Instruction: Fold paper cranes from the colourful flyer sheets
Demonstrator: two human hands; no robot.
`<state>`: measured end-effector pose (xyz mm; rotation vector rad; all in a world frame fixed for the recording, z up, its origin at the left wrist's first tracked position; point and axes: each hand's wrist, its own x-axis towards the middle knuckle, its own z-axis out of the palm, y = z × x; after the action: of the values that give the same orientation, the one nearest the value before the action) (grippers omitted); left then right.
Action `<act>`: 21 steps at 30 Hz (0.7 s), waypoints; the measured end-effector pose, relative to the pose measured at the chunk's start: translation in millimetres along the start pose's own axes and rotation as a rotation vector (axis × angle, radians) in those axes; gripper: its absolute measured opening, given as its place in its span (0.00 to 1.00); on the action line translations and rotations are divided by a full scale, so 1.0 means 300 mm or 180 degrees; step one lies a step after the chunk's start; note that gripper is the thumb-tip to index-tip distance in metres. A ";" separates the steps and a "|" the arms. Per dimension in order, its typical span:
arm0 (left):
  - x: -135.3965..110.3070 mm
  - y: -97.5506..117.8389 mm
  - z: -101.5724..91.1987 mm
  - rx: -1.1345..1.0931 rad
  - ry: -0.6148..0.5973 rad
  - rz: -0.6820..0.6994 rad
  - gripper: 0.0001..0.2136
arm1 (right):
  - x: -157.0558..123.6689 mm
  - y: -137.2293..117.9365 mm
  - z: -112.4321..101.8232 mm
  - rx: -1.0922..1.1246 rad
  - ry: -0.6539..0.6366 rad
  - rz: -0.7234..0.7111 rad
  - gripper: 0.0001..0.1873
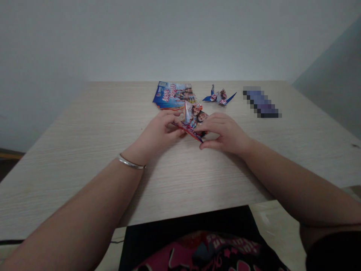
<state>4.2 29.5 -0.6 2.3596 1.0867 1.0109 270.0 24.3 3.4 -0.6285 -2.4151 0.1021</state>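
My left hand and my right hand meet at the middle of a pale wooden table. Both pinch a small folded piece of colourful printed paper that stands partly upright between the fingertips. A thin silver bangle circles my left wrist. The lower edge of the folded paper touches the tabletop.
A stack of blue printed paper sheets lies just beyond my hands. To its right sits a finished folded paper crane. A blurred dark oblong object lies at the far right. A plain wall stands behind the table.
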 end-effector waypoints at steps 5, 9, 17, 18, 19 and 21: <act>0.005 0.011 0.000 -0.0172 0.0139 -0.0122 0.04 | 0.000 -0.019 0.010 0.0266 0.0305 0.0874 0.12; 0.002 0.014 0.012 -0.0538 0.0422 -0.0351 0.09 | 0.006 -0.020 0.013 0.0515 0.0574 0.1315 0.10; -0.011 0.005 0.028 -0.1081 0.0261 -0.0644 0.08 | 0.019 -0.022 0.037 0.1265 0.0721 0.1997 0.11; -0.014 0.001 0.032 -0.1124 0.0189 -0.0601 0.10 | 0.018 -0.023 0.041 0.1342 0.0721 0.2099 0.12; -0.016 -0.003 0.035 -0.1170 0.0120 -0.0548 0.13 | 0.017 -0.023 0.044 0.1390 0.0739 0.2152 0.11; -0.018 -0.011 0.042 -0.1220 0.0026 -0.0480 0.20 | 0.013 -0.019 0.045 0.1340 0.0841 0.2044 0.10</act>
<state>9.4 27.3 -13.4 1.9420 0.9577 1.0656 257.0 22.0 -3.8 -1.1049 -1.7827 0.7225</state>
